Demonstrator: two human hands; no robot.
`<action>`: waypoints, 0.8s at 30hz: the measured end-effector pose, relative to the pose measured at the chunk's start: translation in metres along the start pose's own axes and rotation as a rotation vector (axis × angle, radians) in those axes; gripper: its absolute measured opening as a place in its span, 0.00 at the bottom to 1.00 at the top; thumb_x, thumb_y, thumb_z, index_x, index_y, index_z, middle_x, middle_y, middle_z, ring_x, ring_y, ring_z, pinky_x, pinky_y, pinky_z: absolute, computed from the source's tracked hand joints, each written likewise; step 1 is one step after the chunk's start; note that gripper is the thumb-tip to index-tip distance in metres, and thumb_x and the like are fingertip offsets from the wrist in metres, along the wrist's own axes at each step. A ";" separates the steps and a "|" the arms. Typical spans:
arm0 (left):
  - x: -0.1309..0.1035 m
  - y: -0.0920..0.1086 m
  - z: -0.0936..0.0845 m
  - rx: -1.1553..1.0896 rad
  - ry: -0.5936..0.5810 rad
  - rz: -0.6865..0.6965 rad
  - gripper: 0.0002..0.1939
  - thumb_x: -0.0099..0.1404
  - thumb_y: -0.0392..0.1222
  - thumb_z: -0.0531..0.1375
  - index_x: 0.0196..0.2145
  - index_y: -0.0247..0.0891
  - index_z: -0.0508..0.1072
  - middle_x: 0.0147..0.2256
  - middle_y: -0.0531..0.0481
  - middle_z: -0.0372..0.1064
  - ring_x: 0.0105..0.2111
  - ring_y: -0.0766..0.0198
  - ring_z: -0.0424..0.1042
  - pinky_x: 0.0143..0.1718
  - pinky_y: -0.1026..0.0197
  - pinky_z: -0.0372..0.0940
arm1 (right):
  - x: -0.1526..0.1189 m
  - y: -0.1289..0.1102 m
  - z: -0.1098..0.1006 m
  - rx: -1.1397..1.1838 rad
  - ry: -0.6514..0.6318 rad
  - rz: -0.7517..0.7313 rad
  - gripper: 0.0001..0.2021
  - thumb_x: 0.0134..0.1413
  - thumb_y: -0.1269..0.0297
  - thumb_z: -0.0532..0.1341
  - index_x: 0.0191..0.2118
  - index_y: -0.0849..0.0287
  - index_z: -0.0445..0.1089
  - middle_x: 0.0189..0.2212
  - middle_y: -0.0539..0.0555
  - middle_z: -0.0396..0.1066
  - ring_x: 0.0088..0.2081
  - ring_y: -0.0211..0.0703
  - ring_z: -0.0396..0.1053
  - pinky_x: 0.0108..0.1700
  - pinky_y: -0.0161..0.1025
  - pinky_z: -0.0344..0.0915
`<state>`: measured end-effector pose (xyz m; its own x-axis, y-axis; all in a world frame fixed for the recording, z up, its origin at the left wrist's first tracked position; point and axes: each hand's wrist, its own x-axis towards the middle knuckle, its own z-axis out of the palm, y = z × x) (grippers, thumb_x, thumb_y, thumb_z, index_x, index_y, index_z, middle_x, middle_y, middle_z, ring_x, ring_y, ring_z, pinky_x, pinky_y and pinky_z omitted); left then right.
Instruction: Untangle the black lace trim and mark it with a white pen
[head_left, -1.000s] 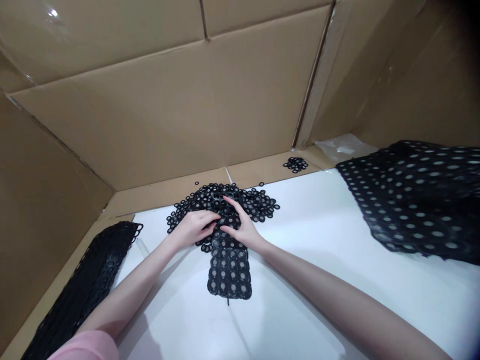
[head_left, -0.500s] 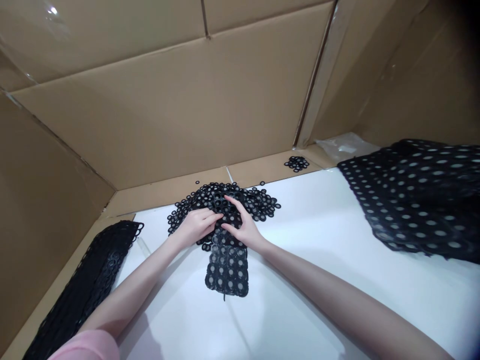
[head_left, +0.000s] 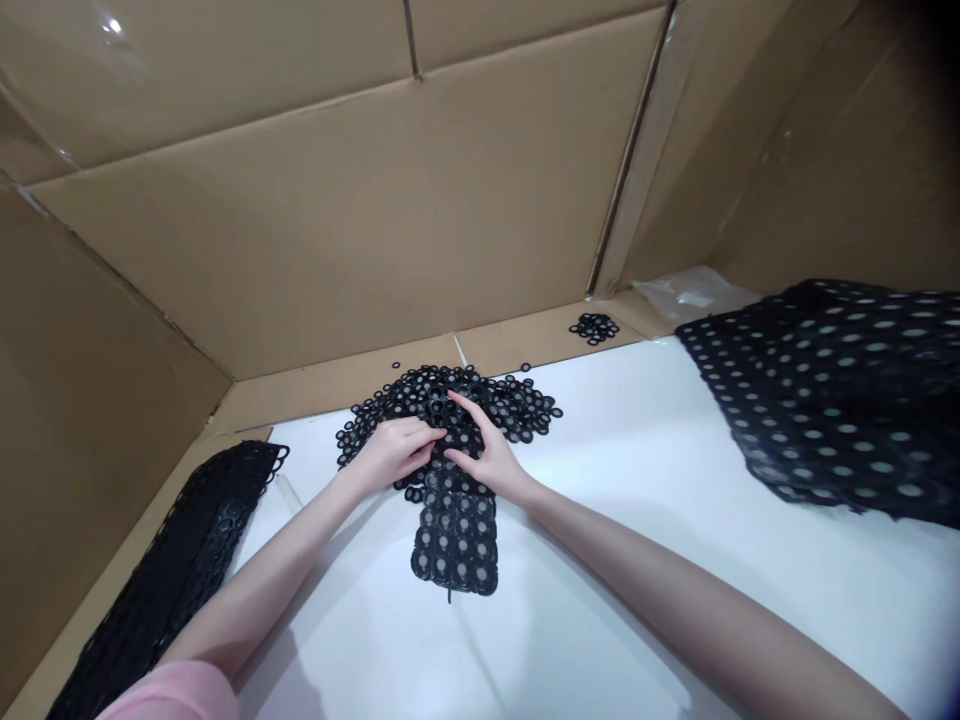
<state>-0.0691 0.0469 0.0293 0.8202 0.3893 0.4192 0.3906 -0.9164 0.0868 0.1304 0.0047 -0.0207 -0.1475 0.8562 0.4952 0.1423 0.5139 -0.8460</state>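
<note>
We have the black ring-patterned strip (head_left: 454, 548) running from between our left hand (head_left: 391, 446) and right hand (head_left: 495, 460) toward us, over the white table (head_left: 615, 480). We cannot tell whether our left fingers pinch it; our right thumb and forefinger stand parted, and whether they grasp anything is unclear too. The pile of loose rings (head_left: 421, 384) crowds just beyond and beside the grip, so we could scatter some if our knuckles brush it. Uneven pulling might crease or tear the strip.
</note>
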 end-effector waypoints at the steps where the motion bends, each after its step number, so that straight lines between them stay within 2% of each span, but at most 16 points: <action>1: 0.000 0.000 0.001 -0.008 0.014 -0.003 0.12 0.68 0.34 0.52 0.43 0.34 0.73 0.31 0.47 0.74 0.29 0.66 0.71 0.31 0.65 0.66 | 0.000 0.000 0.000 -0.005 -0.005 -0.003 0.37 0.50 0.71 0.63 0.66 0.52 0.51 0.65 0.54 0.55 0.66 0.48 0.52 0.68 0.49 0.48; 4: -0.001 0.000 0.005 -0.031 0.049 0.000 0.12 0.67 0.33 0.52 0.44 0.34 0.73 0.30 0.48 0.74 0.29 0.66 0.71 0.32 0.66 0.66 | 0.001 0.001 0.001 -0.018 -0.018 -0.012 0.37 0.49 0.72 0.62 0.65 0.52 0.52 0.64 0.54 0.56 0.65 0.47 0.53 0.67 0.48 0.49; 8: -0.002 0.002 0.009 -0.032 0.107 -0.011 0.15 0.67 0.33 0.52 0.49 0.35 0.71 0.28 0.49 0.73 0.26 0.68 0.70 0.31 0.66 0.66 | 0.001 0.000 0.001 -0.028 -0.021 -0.021 0.37 0.50 0.73 0.62 0.65 0.52 0.52 0.64 0.55 0.57 0.65 0.47 0.55 0.67 0.48 0.50; 12: -0.002 0.004 0.009 -0.101 0.146 -0.060 0.17 0.65 0.32 0.53 0.51 0.36 0.70 0.32 0.49 0.75 0.28 0.69 0.72 0.32 0.67 0.67 | 0.002 0.000 0.001 -0.026 -0.023 -0.034 0.35 0.50 0.72 0.62 0.65 0.52 0.54 0.63 0.55 0.59 0.64 0.48 0.56 0.66 0.50 0.52; 16: -0.003 0.005 0.009 -0.242 0.148 -0.167 0.20 0.62 0.31 0.55 0.52 0.38 0.70 0.33 0.50 0.75 0.31 0.68 0.74 0.35 0.68 0.69 | 0.002 -0.002 0.001 -0.011 -0.043 -0.041 0.34 0.51 0.72 0.62 0.64 0.51 0.55 0.62 0.54 0.60 0.63 0.47 0.57 0.66 0.49 0.53; 20: -0.003 0.007 0.008 -0.357 0.143 -0.295 0.23 0.59 0.30 0.56 0.52 0.39 0.70 0.31 0.54 0.74 0.28 0.70 0.73 0.34 0.70 0.68 | 0.002 -0.004 0.001 -0.010 -0.055 -0.038 0.34 0.51 0.72 0.61 0.64 0.49 0.56 0.62 0.53 0.60 0.63 0.47 0.58 0.66 0.49 0.54; 24: -0.005 0.000 0.005 -0.410 0.177 -0.391 0.24 0.58 0.30 0.57 0.52 0.38 0.69 0.28 0.55 0.72 0.27 0.71 0.72 0.32 0.70 0.68 | 0.001 -0.004 0.000 -0.006 -0.071 -0.043 0.33 0.52 0.71 0.61 0.64 0.50 0.56 0.62 0.53 0.60 0.63 0.47 0.58 0.66 0.49 0.54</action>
<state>-0.0712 0.0457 0.0223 0.5521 0.7163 0.4269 0.4277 -0.6827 0.5925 0.1295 0.0036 -0.0168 -0.2228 0.8274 0.5155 0.1404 0.5505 -0.8230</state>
